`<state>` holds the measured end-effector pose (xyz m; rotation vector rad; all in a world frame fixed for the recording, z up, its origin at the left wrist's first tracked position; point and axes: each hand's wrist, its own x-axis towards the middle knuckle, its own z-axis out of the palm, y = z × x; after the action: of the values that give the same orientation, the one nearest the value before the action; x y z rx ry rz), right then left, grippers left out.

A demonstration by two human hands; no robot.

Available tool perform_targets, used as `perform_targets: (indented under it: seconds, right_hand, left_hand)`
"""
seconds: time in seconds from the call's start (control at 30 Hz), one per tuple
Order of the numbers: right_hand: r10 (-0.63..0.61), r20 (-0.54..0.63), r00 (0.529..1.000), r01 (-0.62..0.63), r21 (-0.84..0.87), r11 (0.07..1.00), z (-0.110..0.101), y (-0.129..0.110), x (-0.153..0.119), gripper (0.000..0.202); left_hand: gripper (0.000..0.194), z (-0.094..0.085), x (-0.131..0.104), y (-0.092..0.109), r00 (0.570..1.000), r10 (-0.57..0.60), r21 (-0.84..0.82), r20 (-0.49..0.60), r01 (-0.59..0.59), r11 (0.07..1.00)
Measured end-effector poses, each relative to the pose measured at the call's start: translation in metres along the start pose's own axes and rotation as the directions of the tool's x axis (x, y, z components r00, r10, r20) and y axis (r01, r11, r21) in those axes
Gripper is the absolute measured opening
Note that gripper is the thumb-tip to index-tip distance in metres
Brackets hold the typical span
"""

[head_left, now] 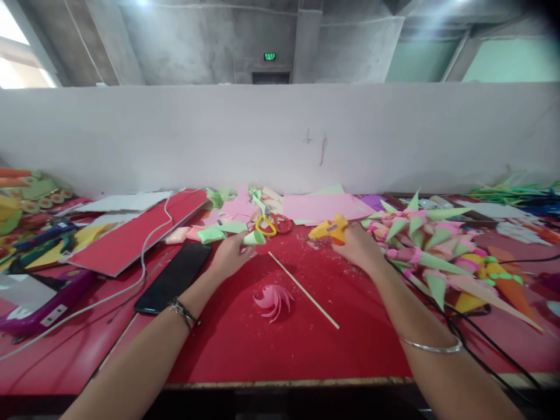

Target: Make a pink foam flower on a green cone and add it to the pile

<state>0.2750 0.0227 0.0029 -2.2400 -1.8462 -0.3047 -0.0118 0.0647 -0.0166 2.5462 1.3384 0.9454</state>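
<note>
My left hand (231,255) is closed round a small light-green paper cone (254,238), its wide end facing right. My right hand (356,245) grips a yellow hot glue gun (329,230), whose nozzle points left toward the cone, some way apart from it. Between my forearms a pink curled paper flower (273,301) lies on the red table (306,356). A thin wooden stick (304,290) rests slantwise beside it. Scissors (275,224) with yellow and red handles lie behind, between my two hands.
A black phone (173,279), a white cable (144,262) and a red board (144,230) lie at left, near a purple power strip (50,303). Pink paper sheets (326,207) lie at the back. Green and pink paper cones (429,245) pile up at right, by black cables (481,332).
</note>
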Motion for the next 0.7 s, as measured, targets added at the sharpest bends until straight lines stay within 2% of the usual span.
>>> perform_targets:
  seconds: [0.13,0.27,0.4,0.47,0.5,0.53,0.57,0.63,0.7]
  right_hand:
    - [-0.022,0.035,0.999,0.024,-0.049,0.999,-0.001,0.003,-0.005,0.024]
    - [0.024,0.047,0.999,-0.018,-0.111,0.994,-0.012,0.001,-0.017,0.025]
    - [0.022,-0.027,0.999,-0.026,-0.123,0.992,-0.032,-0.011,-0.028,0.016]
    - [-0.075,-0.094,0.993,0.074,-0.012,0.997,-0.042,-0.022,-0.032,0.015]
    - [-0.162,-0.097,0.982,0.172,0.108,0.979,-0.045,-0.029,-0.034,0.018]
    - [-0.305,-0.077,0.949,0.315,0.273,0.909,-0.046,-0.037,-0.037,0.017]
    - [-0.45,-0.064,0.891,0.428,0.451,0.783,-0.046,-0.045,-0.04,0.015]
    - [-0.602,-0.109,0.791,0.498,0.687,0.53,-0.041,-0.062,-0.046,0.017]
    - [-0.679,-0.155,0.717,0.516,0.774,0.368,-0.032,-0.075,-0.052,0.02]
  left_hand:
    - [0.011,-0.001,-0.001,0.0,1.0,0.01,0.001,0.01,-0.01,1.0]
    - [0.01,-0.001,-0.001,0.001,1.0,0.005,0.008,0.01,-0.005,1.0]
    - [0.01,-0.001,-0.001,0.001,1.0,0.006,0.016,0.008,-0.006,1.0]
    - [0.011,-0.001,-0.001,0.002,1.0,0.012,0.019,0.011,-0.012,1.0]
    - [0.011,-0.001,-0.001,0.002,1.0,0.015,0.021,0.013,-0.015,1.0]
    - [0.011,-0.001,-0.002,0.003,1.0,0.018,0.023,0.015,-0.018,1.0]
    - [0.011,-0.001,-0.002,0.003,1.0,0.022,0.025,0.016,-0.022,0.999]
    - [0.01,-0.002,-0.001,0.004,0.999,0.036,0.031,0.019,-0.036,0.999]
    - [0.008,-0.002,-0.001,0.006,0.998,0.054,0.037,0.023,-0.055,0.998]
